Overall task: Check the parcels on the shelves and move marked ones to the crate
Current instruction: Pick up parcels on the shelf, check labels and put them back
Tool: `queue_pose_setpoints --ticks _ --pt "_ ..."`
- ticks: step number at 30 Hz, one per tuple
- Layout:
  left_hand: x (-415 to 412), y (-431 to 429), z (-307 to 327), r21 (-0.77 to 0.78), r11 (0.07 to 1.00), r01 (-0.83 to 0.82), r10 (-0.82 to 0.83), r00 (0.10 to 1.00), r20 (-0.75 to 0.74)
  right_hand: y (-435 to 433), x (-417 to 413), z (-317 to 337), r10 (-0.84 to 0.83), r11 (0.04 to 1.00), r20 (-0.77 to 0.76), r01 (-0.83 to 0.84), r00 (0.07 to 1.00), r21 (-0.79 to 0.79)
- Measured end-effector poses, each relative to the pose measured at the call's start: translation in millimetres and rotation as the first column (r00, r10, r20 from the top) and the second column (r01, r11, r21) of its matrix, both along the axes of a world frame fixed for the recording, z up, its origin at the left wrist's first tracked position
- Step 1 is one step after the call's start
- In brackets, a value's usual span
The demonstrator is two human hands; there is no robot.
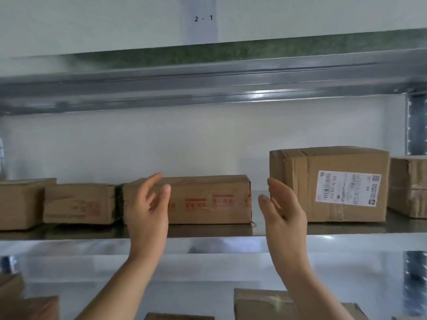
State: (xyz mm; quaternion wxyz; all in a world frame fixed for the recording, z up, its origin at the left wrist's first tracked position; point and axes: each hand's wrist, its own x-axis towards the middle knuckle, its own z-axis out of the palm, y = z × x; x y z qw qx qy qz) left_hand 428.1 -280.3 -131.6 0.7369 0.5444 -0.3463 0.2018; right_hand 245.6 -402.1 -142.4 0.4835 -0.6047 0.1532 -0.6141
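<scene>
Seemingly reaching for the long parcel (208, 199) midway along the shelf (208, 230) with left hand (147, 211) and right hand (284, 209) flanking it, fingers straight and holding nothing; next, likely, gripping both ends and drawing it near to check for marks.

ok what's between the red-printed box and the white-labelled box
In the head view, only bare metal shelf; the right hand hovers in front of it.
</scene>
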Motion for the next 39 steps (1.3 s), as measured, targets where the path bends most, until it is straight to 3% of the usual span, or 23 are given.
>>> queue_pose_setpoints --ticks 5,10,14,19,23,29,34,39 --pt "61.7 24.6 -6.4 0.070 0.990 -0.123 0.122 0.992 0.018 13.6 32.9 0.7 -0.015 0.996 -0.180 0.031 0.983 0.086" --pt "85.1 18.9 -16.5 0.188 0.982 -0.006 0.024 0.995 -0.092 3.1 54.0 4.3 -0.034 0.978 -0.281 0.090 0.959 0.189" --pt "90.4 7.2 -22.0 0.247 0.968 0.037 0.004 0.987 -0.162 -12.0 64.4 6.4 -0.053 0.963 -0.287 0.125 0.956 0.239" --pt "103.7 0.3 -19.7 0.267 0.958 -0.107 0.155 0.974 -0.167 -25.5 78.2 7.6 -0.027 0.958 -0.299 0.110 0.954 0.263" --pt "113.5 -1.4 -20.2 0.247 0.967 -0.060 0.128 0.954 -0.272 -32.3 84.3 2.8 -0.069 0.964 -0.349 0.153 0.935 0.218" --pt "115.9 0.0 -17.3 0.237 0.968 0.082 0.025 0.908 -0.418 -35.2 89.5 1.6 -0.061 0.962 -0.347 0.148 0.936 0.230" --pt "117.5 4.1 -17.6 0.216 0.965 0.148 -0.038 0.895 -0.444 -31.4 88.8 4.7 -0.072 0.953 -0.299 0.154 0.951 0.261" --pt "120.9 20.5 -18.7 0.175 0.953 0.249 -0.143 0.874 -0.465 -23.3 79.4 12.2 -0.079 0.919 -0.157 0.133 0.984 0.372"
